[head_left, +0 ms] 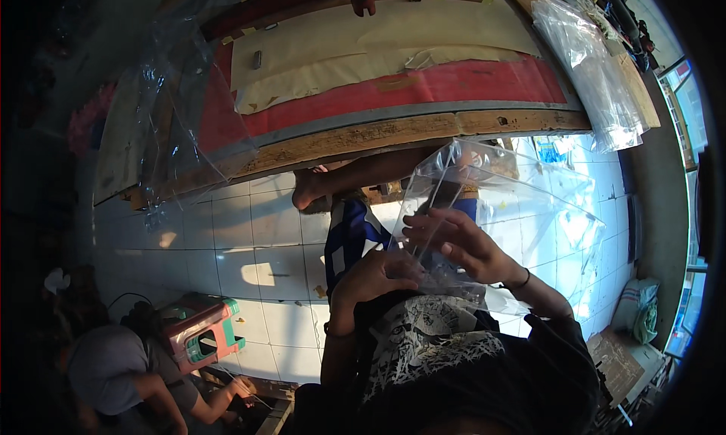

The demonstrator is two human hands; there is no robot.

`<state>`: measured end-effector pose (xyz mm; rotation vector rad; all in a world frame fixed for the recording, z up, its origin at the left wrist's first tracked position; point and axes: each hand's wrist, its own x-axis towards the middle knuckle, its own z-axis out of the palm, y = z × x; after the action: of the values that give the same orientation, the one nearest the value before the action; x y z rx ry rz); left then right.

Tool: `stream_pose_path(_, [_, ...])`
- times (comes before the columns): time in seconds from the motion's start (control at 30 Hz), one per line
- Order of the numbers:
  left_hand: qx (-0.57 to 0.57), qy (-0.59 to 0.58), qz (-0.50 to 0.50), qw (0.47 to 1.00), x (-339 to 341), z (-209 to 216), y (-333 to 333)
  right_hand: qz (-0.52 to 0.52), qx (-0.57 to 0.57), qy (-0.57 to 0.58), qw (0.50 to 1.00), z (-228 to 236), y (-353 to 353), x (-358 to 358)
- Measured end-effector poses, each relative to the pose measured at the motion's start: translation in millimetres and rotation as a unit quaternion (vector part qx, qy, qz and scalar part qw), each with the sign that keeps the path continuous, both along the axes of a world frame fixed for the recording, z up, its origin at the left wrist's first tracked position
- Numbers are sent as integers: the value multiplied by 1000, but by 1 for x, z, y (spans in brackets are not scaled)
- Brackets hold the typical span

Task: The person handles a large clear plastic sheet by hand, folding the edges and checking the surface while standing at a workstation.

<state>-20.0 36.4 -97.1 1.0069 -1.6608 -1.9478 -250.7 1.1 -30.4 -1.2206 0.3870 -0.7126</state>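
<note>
Clear plastic sheet (pixel 505 193) spreads over the lap (pixel 349 231), near the table (pixel 378 133), right hand (pixel 470 247) loosely parted against it, left hand (pixel 374 278) at its near end (grip closure: cannot tell), presumably to steady its limp folds.

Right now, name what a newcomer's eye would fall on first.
Probably the bright red sheet, partly under tan paper on the wooden table at the top. Next, the shiny clear plastic around the person's left hand and right hand, right of centre. Then the pink and green stool, lower left, beside a co-worker.
</note>
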Motion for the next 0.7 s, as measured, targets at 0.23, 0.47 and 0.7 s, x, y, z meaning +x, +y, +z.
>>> stream_pose_path(0.23, [-202, 146, 178, 952, 4, 63, -24, -40, -237, 150, 959, 14, -2, -6])
stream_pose_path(0.47, [-157, 93, 157, 971, -4, 74, -15, -60, -17, -15, 998, 16, 19, 16])
stream_pose_path(0.7, [-308, 143, 203, 918, 1, 101, -26, -63, -245, 133, 958, 23, 12, 15])
